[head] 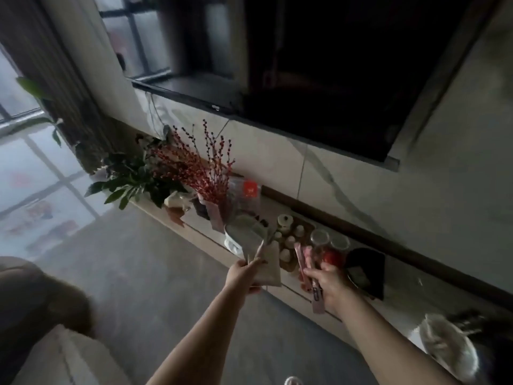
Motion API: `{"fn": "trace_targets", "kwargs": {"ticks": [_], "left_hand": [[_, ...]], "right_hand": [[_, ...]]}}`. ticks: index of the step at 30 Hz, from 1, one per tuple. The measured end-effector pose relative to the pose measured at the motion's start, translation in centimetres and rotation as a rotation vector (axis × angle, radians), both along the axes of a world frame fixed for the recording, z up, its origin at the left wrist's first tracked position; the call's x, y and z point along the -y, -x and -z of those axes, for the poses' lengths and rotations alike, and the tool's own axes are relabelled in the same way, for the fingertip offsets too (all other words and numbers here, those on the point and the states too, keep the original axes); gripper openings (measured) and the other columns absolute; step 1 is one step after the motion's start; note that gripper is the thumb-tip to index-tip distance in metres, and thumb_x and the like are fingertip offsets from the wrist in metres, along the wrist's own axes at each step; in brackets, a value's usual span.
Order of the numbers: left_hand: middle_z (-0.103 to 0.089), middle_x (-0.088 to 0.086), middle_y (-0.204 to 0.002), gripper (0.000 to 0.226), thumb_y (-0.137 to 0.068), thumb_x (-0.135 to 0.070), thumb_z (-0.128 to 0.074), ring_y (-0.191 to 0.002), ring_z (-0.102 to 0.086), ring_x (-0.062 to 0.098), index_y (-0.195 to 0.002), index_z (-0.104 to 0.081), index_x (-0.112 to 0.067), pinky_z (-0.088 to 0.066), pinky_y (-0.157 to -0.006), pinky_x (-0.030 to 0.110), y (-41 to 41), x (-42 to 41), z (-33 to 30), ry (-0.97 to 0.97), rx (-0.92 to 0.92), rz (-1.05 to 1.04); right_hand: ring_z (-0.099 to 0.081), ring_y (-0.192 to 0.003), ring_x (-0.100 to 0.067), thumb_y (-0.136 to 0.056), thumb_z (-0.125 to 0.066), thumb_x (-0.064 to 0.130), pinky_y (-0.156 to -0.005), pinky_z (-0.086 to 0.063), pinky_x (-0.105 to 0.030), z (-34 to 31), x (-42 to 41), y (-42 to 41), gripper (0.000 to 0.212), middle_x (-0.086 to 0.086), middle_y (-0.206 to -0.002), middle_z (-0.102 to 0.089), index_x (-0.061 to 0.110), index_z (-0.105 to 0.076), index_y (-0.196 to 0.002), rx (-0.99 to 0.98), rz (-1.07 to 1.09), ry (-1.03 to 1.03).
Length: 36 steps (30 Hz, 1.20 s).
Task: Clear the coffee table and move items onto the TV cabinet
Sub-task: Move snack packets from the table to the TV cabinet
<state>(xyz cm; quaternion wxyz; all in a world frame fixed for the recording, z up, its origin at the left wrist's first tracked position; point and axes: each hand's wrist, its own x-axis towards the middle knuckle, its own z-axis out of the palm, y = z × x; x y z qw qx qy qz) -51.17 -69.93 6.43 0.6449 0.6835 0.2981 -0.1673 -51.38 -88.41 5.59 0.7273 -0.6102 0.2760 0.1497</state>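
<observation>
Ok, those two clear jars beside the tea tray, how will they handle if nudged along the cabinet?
The two clear jars look like glass, so probably fragile and slick. They stand upright and close together, likely to clink. The right hand, holding pink packets, is right beside them, so a knock seems possible.

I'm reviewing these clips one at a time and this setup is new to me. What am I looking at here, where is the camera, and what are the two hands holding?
There is no machine: a person wears one wide-angle camera on the head, looking down at their own bare arms. They stand before a low TV cabinet under a dark television. On the cabinet sit red berry branches, leafy plants, a tray of small tea cups and two glass jars. The left hand holds a pale paper-like packet; the right hand grips slim pink packets. Blur hides finer detail.
</observation>
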Motion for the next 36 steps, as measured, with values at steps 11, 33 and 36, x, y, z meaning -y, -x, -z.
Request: {"fn": "trace_targets", "kwargs": {"ticks": [11,33,36], "left_hand": [[-0.062,0.009,-0.093,0.026,-0.083,-0.027,-0.064,-0.084,-0.06,0.022,-0.103,-0.057,-0.012,-0.054,-0.057,0.031,-2.9,13.8,2.9,0.039,-0.107,0.249],[-0.059,0.003,-0.066,0.017,-0.086,-0.032,-0.064,-0.058,-0.053,0.014,-0.08,-0.056,-0.018,-0.045,-0.055,0.026,-8.9,35.2,16.3,-0.091,-0.18,0.267],[-0.06,0.004,-0.071,0.023,-0.083,-0.035,-0.066,-0.061,-0.054,0.015,-0.085,-0.059,-0.014,-0.047,-0.057,0.027,-11.2,36.0,19.8,-0.096,-0.184,0.289]], "right_hand": [[-0.061,-0.048,-0.024,-0.088,-0.044,-0.015,-0.038,-0.047,-0.024,3.5,15.4,2.9,0.029,-0.02,-0.07,-0.058,-0.01,-0.052,-0.115,-0.173,0.28,0.025],[-0.055,-0.061,-0.027,-0.085,-0.056,-0.01,-0.054,-0.044,-0.033,18.2,34.2,-4.4,0.018,-0.016,-0.072,-0.059,-0.008,-0.059,-0.103,-0.42,0.277,0.08],[-0.049,-0.049,-0.025,-0.084,-0.056,-0.009,-0.051,-0.04,-0.031,20.9,34.5,-6.5,0.014,-0.017,-0.063,-0.055,-0.009,-0.059,-0.097,-0.407,0.266,0.098]]}}
